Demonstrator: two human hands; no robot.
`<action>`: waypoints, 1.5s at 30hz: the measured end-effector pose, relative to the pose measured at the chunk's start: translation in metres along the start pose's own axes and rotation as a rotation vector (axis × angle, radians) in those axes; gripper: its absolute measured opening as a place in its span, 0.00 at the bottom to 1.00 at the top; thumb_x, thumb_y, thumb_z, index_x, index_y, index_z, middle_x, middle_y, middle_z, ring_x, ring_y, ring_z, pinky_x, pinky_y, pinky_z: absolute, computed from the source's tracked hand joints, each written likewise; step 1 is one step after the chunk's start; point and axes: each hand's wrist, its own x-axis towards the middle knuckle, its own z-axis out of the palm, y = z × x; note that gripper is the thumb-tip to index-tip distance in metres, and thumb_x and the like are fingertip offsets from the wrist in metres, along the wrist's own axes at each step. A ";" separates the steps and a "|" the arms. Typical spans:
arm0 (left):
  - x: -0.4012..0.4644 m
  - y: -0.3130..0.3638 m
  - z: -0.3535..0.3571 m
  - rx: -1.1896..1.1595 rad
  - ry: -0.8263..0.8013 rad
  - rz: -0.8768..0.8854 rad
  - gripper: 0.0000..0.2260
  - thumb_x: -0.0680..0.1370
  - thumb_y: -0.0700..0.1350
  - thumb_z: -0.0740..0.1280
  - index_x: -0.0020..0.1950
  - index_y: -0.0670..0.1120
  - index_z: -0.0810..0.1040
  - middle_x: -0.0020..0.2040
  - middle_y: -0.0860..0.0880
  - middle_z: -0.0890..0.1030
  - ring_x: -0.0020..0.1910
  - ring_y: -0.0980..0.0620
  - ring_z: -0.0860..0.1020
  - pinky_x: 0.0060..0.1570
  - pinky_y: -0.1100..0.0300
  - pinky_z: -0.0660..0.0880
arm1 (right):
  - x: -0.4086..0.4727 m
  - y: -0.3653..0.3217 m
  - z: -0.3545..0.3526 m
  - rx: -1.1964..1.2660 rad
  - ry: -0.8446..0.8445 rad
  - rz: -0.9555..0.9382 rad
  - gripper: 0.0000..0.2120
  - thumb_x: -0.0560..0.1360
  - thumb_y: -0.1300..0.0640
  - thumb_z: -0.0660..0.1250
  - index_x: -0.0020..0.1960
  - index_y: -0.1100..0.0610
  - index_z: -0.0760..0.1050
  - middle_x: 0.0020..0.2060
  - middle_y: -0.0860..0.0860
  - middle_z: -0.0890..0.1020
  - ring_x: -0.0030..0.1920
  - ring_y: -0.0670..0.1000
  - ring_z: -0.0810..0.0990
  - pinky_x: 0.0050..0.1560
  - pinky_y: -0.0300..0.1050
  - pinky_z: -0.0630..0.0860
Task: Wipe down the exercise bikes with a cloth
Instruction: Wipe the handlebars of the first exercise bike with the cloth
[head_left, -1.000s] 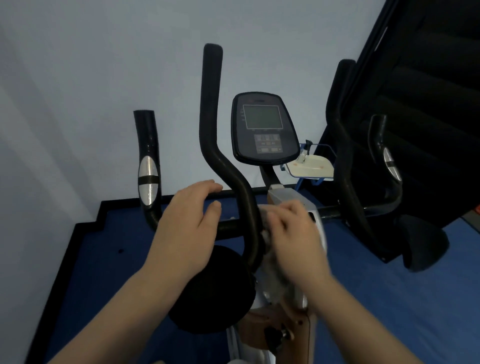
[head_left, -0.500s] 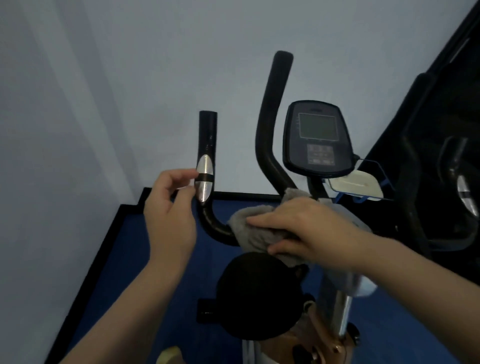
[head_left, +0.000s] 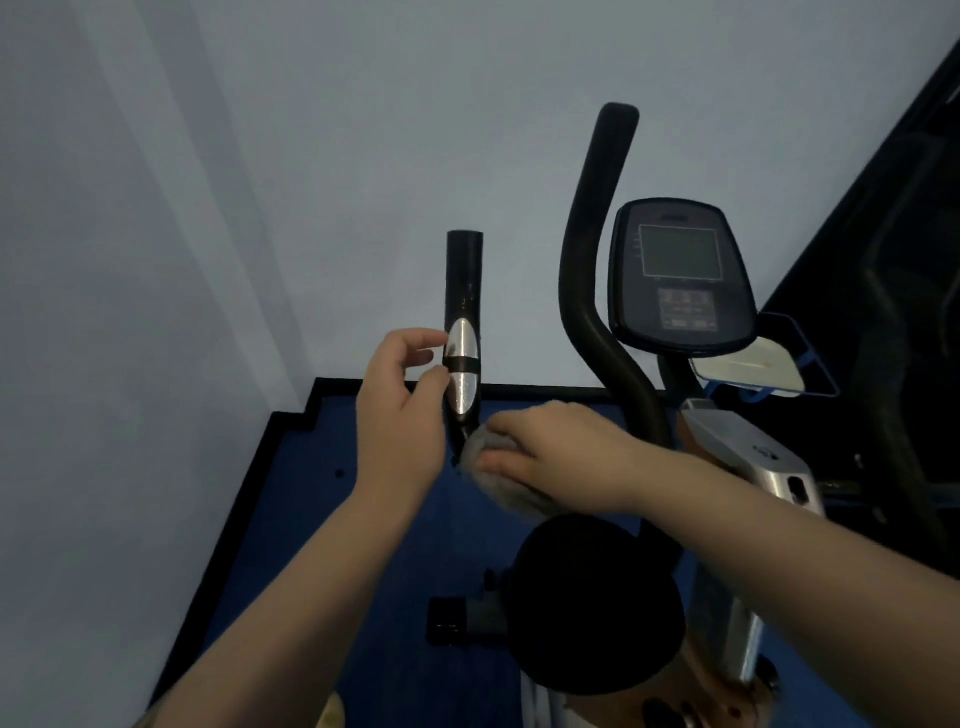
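Note:
An exercise bike stands before me, with a black left handle (head_left: 464, 280) that carries a silver pulse sensor (head_left: 462, 374). My right hand (head_left: 561, 452) grips a grey cloth (head_left: 501, 480) against the bend just under that handle. Beside the sensor, my left hand (head_left: 402, 405) has its thumb and fingers curled at the handle's left side; whether they touch it is unclear. The tall curved black handlebar (head_left: 597, 270) and the console (head_left: 680, 275) rise to the right. The black seat (head_left: 592, 603) lies below my hands.
A pale wall fills the left and back. A blue floor mat (head_left: 311, 519) with a black border lies under the bike. A white holder in a blue frame (head_left: 748, 369) sits behind the console. Another dark machine (head_left: 904, 312) stands at the right.
My right hand slid the cloth leftward along the bar, from the centre post to the bend under the left handle. My left hand left the bar and rose beside the silver sensor. The view swung left.

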 end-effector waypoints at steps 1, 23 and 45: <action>0.003 -0.001 0.000 -0.009 -0.017 0.000 0.12 0.75 0.37 0.62 0.48 0.55 0.76 0.49 0.55 0.79 0.50 0.59 0.77 0.45 0.67 0.73 | -0.004 0.003 0.001 0.087 0.002 0.024 0.15 0.78 0.42 0.59 0.54 0.52 0.73 0.44 0.47 0.80 0.46 0.51 0.78 0.44 0.46 0.71; 0.100 0.003 -0.013 -0.144 -0.503 0.137 0.20 0.80 0.39 0.58 0.70 0.55 0.69 0.67 0.59 0.72 0.64 0.65 0.70 0.63 0.68 0.67 | 0.047 -0.099 0.030 0.422 0.657 0.914 0.13 0.80 0.44 0.53 0.63 0.43 0.66 0.49 0.42 0.80 0.47 0.44 0.77 0.47 0.43 0.69; 0.123 -0.003 -0.033 -0.264 -0.630 0.104 0.16 0.83 0.44 0.54 0.69 0.51 0.71 0.68 0.59 0.72 0.65 0.70 0.68 0.57 0.81 0.64 | 0.116 -0.066 0.002 0.369 0.865 0.694 0.19 0.81 0.49 0.53 0.70 0.46 0.57 0.58 0.47 0.75 0.51 0.48 0.77 0.46 0.54 0.78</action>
